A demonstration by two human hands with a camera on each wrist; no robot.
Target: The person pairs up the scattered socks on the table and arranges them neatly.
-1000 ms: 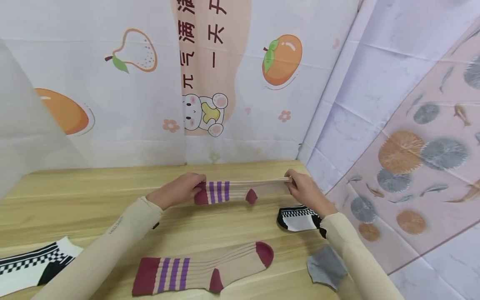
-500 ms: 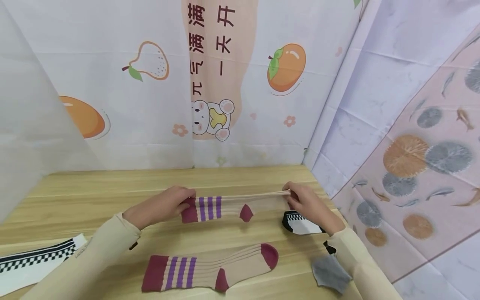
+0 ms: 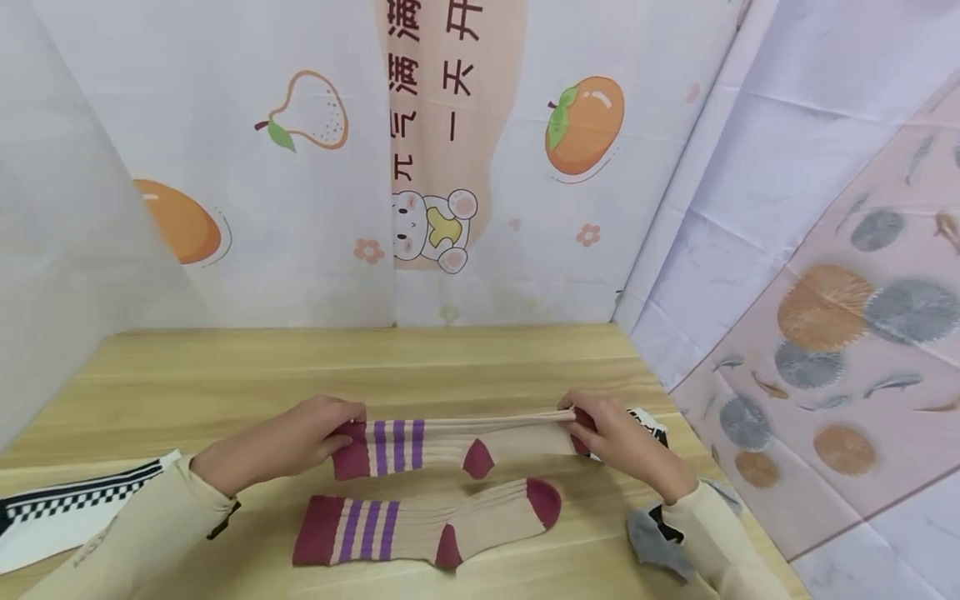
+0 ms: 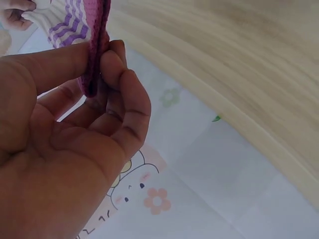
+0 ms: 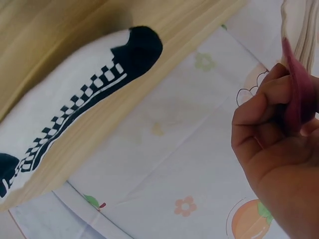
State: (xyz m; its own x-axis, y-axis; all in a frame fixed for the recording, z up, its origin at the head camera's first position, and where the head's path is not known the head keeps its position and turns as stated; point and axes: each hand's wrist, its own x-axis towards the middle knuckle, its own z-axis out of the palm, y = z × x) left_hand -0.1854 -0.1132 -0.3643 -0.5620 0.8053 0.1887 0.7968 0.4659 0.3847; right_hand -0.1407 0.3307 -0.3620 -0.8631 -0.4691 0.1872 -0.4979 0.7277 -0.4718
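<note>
A beige sock (image 3: 442,442) with purple stripes and maroon cuff, heel and toe is stretched sideways above the table. My left hand (image 3: 315,433) pinches its maroon cuff between thumb and fingers, as the left wrist view shows up close. At the other end, my right hand (image 3: 618,437) grips the maroon toe (image 5: 300,92), partly covering it. Just below, a matching striped sock (image 3: 420,533) lies flat on the table, cuff to the left and toe to the right. The held sock hangs apart from it in the head view.
At the left lies a white sock (image 3: 82,508) with black checks, partly under my left sleeve. Another checked sock (image 5: 75,99) lies beyond my right hand. A grey sock (image 3: 660,546) sits by my right forearm. Printed cloth walls (image 3: 322,283) stand behind and to the right.
Both hands have brought the stretched sock lower in the head view, closer to the matching sock on the table. Their grips stay the same. The head view has shifted slightly.
</note>
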